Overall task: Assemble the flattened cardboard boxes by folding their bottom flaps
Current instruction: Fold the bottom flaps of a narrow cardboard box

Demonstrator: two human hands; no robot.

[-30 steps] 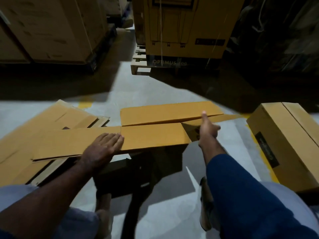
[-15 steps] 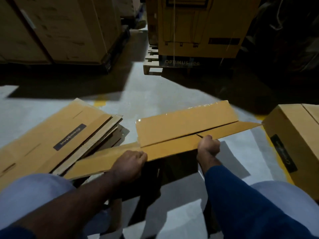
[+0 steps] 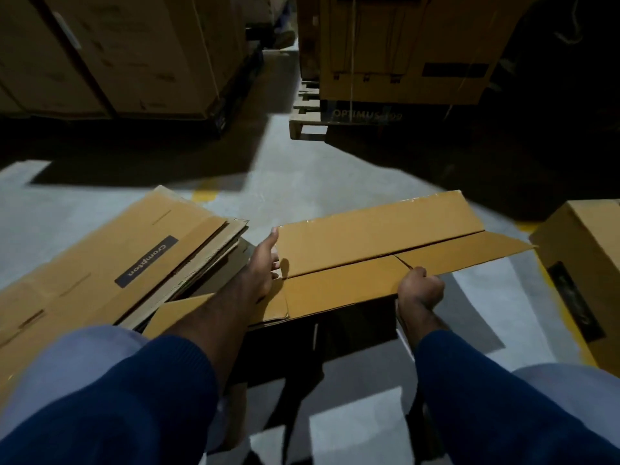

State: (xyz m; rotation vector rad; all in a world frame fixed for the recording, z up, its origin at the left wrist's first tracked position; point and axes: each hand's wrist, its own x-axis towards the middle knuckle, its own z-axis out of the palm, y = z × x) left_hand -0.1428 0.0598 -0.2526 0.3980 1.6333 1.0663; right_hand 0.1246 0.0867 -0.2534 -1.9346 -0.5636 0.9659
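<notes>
- Cardboard box (image 3: 318,297) stands on the floor (image 3: 268,182) before me, bottom flaps uppermost, mid-fold.
- Left hand (image 3: 265,263), fingers straight, steadies the left end of the far flap (image 3: 379,226); right hand (image 3: 421,288) curls round the edge of the near flap (image 3: 352,283).
- Next, I judge, the jutting end flap (image 3: 469,253) needs tucking in flat.

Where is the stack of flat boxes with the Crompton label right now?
In the head view, the stack of flat boxes lies on the floor at the person's left, beside the box being folded, just left of the left hand.
</notes>
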